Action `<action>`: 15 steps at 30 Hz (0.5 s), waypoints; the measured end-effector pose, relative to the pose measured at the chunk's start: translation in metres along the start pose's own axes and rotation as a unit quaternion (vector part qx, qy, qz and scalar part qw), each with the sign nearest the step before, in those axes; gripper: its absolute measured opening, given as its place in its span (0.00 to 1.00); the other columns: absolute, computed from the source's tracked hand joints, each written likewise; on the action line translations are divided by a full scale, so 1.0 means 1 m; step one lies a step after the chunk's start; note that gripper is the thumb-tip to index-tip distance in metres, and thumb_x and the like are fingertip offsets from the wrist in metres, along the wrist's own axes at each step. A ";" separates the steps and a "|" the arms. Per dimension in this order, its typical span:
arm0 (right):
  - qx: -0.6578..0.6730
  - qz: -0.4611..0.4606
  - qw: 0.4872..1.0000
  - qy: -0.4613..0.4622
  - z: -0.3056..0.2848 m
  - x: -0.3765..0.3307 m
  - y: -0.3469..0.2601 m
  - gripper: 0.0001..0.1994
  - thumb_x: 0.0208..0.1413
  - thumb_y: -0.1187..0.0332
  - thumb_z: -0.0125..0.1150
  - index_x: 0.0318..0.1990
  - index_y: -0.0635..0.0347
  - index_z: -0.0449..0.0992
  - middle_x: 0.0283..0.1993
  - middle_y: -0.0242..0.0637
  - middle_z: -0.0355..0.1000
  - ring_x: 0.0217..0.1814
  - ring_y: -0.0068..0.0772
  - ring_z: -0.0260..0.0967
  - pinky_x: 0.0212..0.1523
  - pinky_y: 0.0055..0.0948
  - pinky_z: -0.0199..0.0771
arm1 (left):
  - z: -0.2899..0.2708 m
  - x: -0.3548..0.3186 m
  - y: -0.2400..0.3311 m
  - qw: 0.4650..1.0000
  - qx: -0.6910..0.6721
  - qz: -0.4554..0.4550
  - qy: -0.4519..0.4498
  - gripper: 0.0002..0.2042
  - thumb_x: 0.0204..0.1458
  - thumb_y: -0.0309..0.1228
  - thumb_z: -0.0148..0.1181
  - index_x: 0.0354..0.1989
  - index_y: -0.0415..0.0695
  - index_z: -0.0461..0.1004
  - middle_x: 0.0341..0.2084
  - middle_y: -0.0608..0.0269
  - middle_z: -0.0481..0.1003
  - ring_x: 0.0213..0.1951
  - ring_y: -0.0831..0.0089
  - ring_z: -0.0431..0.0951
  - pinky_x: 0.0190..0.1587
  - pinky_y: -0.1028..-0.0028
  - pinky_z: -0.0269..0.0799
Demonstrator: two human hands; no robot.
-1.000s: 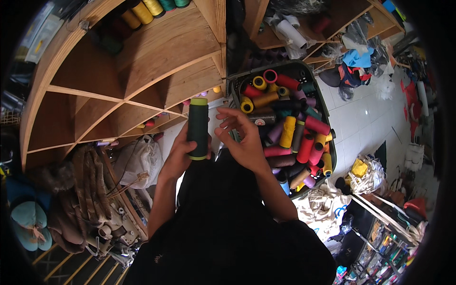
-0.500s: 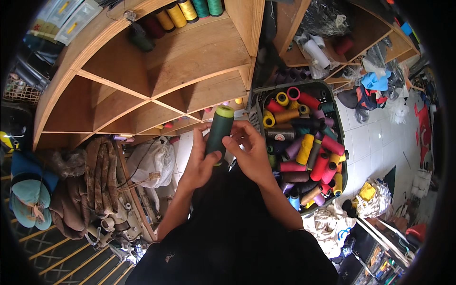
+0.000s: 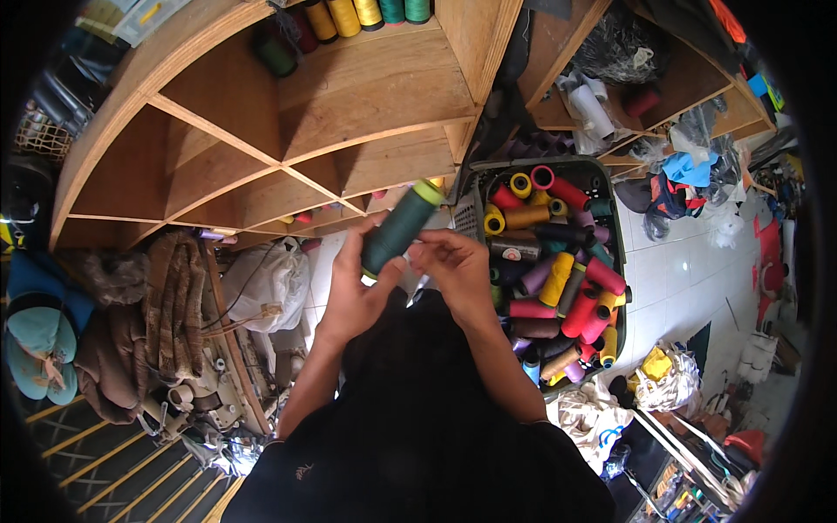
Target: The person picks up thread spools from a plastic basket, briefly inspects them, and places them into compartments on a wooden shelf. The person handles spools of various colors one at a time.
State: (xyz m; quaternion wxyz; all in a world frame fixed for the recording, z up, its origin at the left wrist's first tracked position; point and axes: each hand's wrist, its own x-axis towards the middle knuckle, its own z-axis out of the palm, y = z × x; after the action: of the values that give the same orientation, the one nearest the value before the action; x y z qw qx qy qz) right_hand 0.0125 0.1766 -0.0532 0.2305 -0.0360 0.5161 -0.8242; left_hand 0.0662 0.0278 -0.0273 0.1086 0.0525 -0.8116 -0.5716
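Observation:
A thread spool (image 3: 397,234), wound dark green on a lime-green core, tilts with its bare end up and to the right. My left hand (image 3: 357,283) is wrapped round its lower part. Close beside the spool, at its right, my right hand (image 3: 455,268) has thumb and fingertips pinched together; whatever is between them is too small to make out, possibly a thread end. To the right of my hands stands a dark crate (image 3: 621,227) heaped with thread spools in red, yellow, pink, purple and black.
Ahead rises a curved wooden shelf (image 3: 375,126) with yellow, green and dark spools (image 3: 346,19) in its top compartment. At left are a white plastic bag (image 3: 270,283) and a hanging brown cloth (image 3: 174,305). Cloth bags (image 3: 593,423) lie right of me on the tiled floor (image 3: 667,270).
The spool has tipped from nearly upright to leaning right in my left hand. My right hand has come off its side and its fingers have closed into a pinch.

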 end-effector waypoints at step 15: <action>-0.057 -0.010 0.997 -0.059 -0.012 -0.002 0.002 0.27 0.55 0.75 0.64 0.62 0.63 0.63 0.50 0.41 0.69 0.42 0.26 0.72 0.43 0.26 0.75 | 0.006 0.014 -0.022 0.813 -0.529 -0.227 -0.089 0.28 0.54 0.52 0.56 0.55 0.44 0.64 0.37 0.60 0.72 0.38 0.72 0.72 0.41 0.73 0.66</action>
State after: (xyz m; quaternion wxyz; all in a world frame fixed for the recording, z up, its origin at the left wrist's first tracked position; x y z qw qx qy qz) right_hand 0.0114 0.1870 -0.0605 0.2499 -0.1026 0.5471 -0.7923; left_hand 0.0506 0.0233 -0.0487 -0.0859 0.1191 -0.3548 -0.9233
